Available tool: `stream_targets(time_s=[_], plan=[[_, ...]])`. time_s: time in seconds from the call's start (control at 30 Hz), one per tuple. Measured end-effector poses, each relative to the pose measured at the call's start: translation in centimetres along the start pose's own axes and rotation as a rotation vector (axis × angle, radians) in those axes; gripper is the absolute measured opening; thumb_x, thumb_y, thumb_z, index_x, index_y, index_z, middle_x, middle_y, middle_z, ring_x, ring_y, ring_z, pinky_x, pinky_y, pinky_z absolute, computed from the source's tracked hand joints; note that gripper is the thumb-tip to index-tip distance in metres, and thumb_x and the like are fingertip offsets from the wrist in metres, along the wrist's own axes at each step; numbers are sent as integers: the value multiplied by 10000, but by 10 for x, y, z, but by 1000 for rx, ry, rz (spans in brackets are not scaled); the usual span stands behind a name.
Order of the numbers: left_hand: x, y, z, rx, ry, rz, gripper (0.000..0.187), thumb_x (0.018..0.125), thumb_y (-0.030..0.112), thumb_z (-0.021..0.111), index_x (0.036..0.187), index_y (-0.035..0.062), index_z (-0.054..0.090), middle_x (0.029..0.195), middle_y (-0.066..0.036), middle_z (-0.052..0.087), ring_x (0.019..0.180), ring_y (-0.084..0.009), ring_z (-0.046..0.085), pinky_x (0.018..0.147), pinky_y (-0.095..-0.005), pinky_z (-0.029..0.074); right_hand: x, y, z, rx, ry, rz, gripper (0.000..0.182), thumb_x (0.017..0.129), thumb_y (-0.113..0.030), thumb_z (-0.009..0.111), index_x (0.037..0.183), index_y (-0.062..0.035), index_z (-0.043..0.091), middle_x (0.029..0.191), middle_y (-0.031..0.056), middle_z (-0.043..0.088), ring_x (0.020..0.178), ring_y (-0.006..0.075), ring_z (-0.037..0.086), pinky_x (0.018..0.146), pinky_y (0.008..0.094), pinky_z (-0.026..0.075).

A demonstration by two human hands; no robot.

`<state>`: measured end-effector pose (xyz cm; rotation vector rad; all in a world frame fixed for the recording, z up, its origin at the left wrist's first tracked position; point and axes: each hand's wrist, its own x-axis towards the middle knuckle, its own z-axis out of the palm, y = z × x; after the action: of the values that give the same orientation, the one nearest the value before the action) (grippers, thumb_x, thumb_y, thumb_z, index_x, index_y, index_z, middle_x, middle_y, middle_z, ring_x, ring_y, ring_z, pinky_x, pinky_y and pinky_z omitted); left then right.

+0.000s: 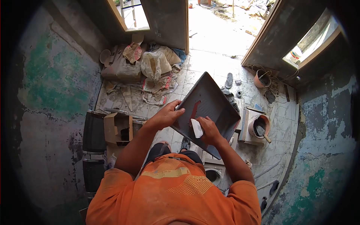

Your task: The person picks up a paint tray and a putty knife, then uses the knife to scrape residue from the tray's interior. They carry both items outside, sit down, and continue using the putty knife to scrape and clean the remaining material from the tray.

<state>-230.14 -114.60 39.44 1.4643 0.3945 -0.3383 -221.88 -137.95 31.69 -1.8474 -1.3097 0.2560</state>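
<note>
A dark grey paint tray (215,101) is held up and tilted in front of my chest. My left hand (167,114) grips its left edge, thumb over the rim. Closed around a white flat piece (197,128), my right hand (209,130) presses close over the inside of the tray; I cannot tell what this piece is. A reddish-brown streak (195,109) runs along the tray's inner surface beside the white piece.
Sacks and torn bags (153,63) lie piled at the back left. An open cardboard box (116,129) stands to the left. Buckets (261,127) and cables (277,80) are at the right. Ahead is a bright doorway (221,33); patchy walls (52,82) flank the tiled floor (275,129).
</note>
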Motion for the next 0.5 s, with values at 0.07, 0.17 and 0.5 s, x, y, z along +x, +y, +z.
stream_targets(time_s=[0.07, 0.17, 0.5], plan=[[36, -3, -11, -13, -26, 23, 444, 1060, 231, 588, 1398, -37, 480, 1119, -80, 640, 914, -97, 625, 804, -275, 539, 24, 20, -15, 19, -50, 38, 504, 652, -1, 683, 1148, -43, 600, 1043, 157, 673, 1001, 386, 645, 890, 500, 460], [82, 12, -20, -8, -31, 83, 418, 1058, 229, 593, 1373, -27, 495, 1114, -77, 650, 894, -90, 628, 783, -270, 540, 55, 47, -34, -47, -17, 56, 440, 698, 8, 677, 1127, -33, 593, 991, 169, 662, 958, 404, 638, 874, 493, 460], [268, 108, -100, 144, -68, 278, 386, 1058, 252, 569, 1343, -7, 537, 997, -72, 665, 791, -110, 648, 684, -283, 557, 221, 155, -116, 96, 35, 169, 173, 910, -75, 710, 1073, -21, 683, 882, 127, 667, 795, 272, 662, 738, 376, 515]])
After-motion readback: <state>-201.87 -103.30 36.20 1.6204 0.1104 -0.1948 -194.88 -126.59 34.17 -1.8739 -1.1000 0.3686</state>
